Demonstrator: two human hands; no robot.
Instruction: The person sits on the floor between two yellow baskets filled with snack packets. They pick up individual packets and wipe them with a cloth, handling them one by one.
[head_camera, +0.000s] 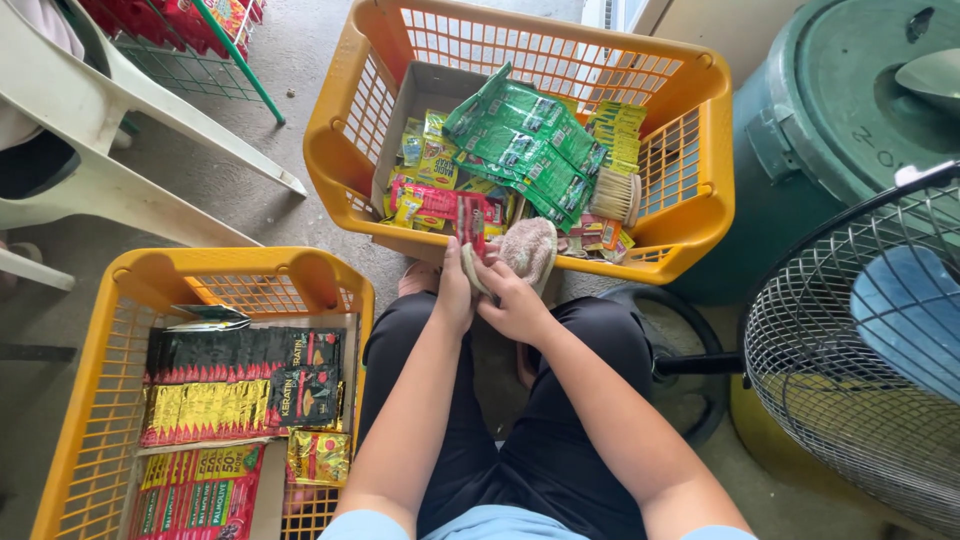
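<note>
- Centre frame: left hand grips a red sachet, fingers closed round it.
- Right hand is curled on a cloth, against the sachet.
- Both sit at the near rim of the upper orange basket.

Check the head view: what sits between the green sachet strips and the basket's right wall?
In the head view, a stack of yellow-green sachets and a bristle brush lie between the green sachet strips and the orange basket wall.

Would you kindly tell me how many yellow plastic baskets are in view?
2: one yellow basket ahead of the knees, holding sachets, and a second basket at lower left, partly cut off by the frame.
</note>
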